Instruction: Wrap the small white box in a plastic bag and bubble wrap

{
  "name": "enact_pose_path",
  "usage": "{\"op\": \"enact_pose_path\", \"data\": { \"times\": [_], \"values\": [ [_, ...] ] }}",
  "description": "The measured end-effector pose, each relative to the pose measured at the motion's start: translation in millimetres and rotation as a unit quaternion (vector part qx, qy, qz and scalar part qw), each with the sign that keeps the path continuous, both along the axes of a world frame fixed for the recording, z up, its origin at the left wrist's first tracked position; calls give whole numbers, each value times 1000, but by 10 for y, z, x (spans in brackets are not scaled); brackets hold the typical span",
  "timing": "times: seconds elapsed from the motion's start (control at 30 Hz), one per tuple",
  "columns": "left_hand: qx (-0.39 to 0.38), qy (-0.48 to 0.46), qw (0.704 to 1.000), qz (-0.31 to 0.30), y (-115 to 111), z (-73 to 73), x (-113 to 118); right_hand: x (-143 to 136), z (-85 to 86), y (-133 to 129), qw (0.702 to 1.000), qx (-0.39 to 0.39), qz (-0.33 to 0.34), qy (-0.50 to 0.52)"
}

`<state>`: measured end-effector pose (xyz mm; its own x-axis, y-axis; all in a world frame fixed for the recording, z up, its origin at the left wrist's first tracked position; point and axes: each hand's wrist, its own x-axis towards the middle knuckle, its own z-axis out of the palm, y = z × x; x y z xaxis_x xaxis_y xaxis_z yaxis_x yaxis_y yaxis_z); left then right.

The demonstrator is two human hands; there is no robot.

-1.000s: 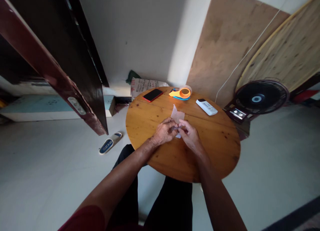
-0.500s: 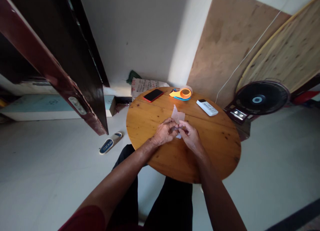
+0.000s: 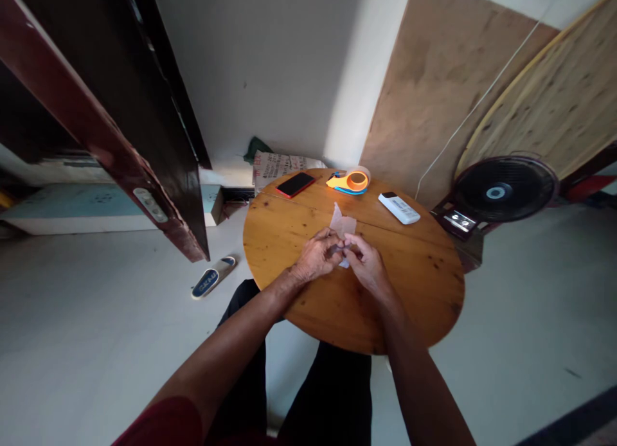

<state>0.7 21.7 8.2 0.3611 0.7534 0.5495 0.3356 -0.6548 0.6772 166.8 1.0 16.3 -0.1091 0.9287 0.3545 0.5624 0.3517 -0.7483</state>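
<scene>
A thin, crumpled whitish sheet (image 3: 344, 225), tissue paper or thin plastic, lies around the middle of the round wooden table (image 3: 289, 224). Its upper end sticks up past my fingers, and a small piece shows below them. My left hand (image 3: 319, 254) is closed in a pinch at the sheet's middle. Facing it from the right, my right hand (image 3: 367, 261) pinches at the same spot, its fingertips almost touching the left ones. The part between the fingertips is mostly hidden.
Along the table's far side lie a red-edged phone (image 3: 295, 184), an orange tape dispenser (image 3: 348, 180) on something blue, and a white handheld device (image 3: 399, 208). A black fan (image 3: 504, 189) stands at the right. On the floor at left are a slipper (image 3: 213, 277) and a dark door (image 3: 159, 112).
</scene>
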Motion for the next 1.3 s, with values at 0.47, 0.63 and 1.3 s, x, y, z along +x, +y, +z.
{"op": "enact_pose_path", "data": {
  "times": [0.47, 0.63, 1.3],
  "values": [
    [4, -12, 1000, -4, 14, -24, 6, 1, 8, -5, 1000, -7, 3, -6],
    [2, -10, 1000, -3, 14, -19, 6, 0, 3, -4, 1000, -9, 2, -5],
    [6, -3, 1000, 1, 13, -33, 2, -8, -8, -7, 1000, 13, 0, -16]
  ]
}}
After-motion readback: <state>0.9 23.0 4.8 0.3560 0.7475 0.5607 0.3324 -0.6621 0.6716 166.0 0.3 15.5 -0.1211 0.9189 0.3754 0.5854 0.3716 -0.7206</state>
